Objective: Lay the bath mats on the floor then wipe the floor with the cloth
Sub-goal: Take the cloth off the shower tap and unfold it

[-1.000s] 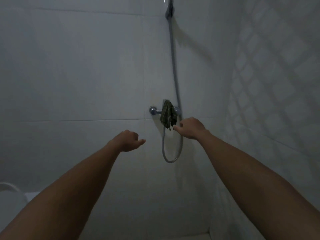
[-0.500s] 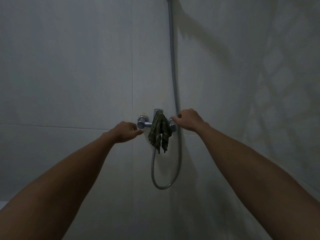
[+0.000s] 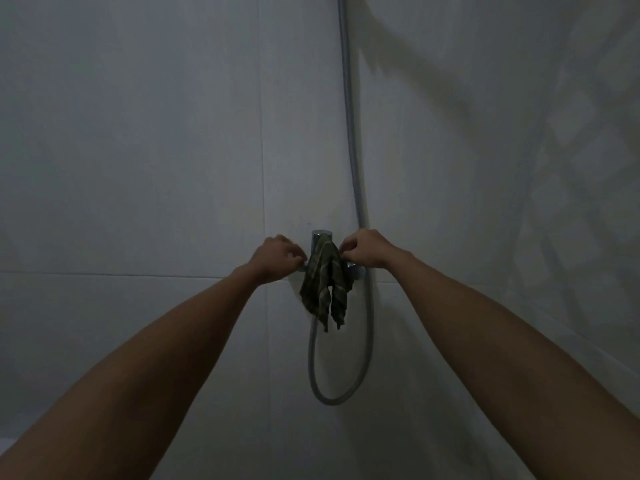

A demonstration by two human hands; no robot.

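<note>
**Kid:** What is the biggest thing you can see?

**Me:** The wall [image 3: 138, 168]. It is made of big pale tiles, and the room is quite dim. A second wall [image 3: 519, 168] meets it on the right, with a faint crisscross pattern of light on it.

**Kid:** And after that?

**Me:** Two bare arms reach up from the bottom corners toward the middle of the wall. Then there is the shower hose [image 3: 349, 133]. It comes down from the top, goes behind the right hand, makes a loop low down and goes back up.

**Kid:** Where is the cloth?

**Me:** The cloth [image 3: 325, 282] hangs over the shiny tap [image 3: 321, 235] on the wall, right between the two hands. It is dark green with pale stripes. Its two ends dangle down in front of the hose loop.

**Kid:** What are the hands doing?

**Me:** The left hand [image 3: 277, 259] is at the left edge of the cloth, near the top. Its fingers are curled in, with the tips at the cloth. The right hand [image 3: 367, 249] is at the right edge, with fingers also curled and pinched together at the top of the cloth.

**Kid:** Are they holding it tight?

**Me:** I cannot tell. It is too dark, and the fingertips are too small to see.
</note>
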